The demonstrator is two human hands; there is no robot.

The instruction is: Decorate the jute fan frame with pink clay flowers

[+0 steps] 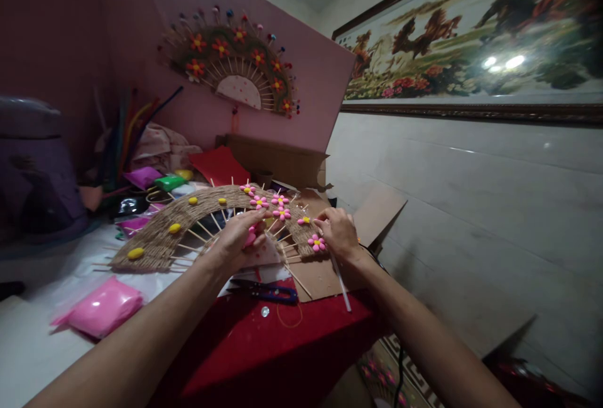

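Note:
A fan-shaped piece woven from twine over thin sticks [155, 232] lies on the table, with several pink flowers on its right half and yellow ovals on its left. Over its open middle is my left hand [242, 238], closed around a lump of pink clay [250, 236]. My right hand [338, 231] is closed at the fan's right part, its fingertips at a flower with a yellow centre [305, 220] and few pink petals. Whatever those fingertips pinch is too small to make out. A thin clear stick [342, 285] extends below my right hand.
Blue snips [266, 291] lie on the red cloth [245, 345] near a small clear gem [265, 312]. A bag of pink clay [104, 307] sits at the left. Cardboard [377, 213] is behind my right hand. A finished fan [235, 63] hangs on the pink board.

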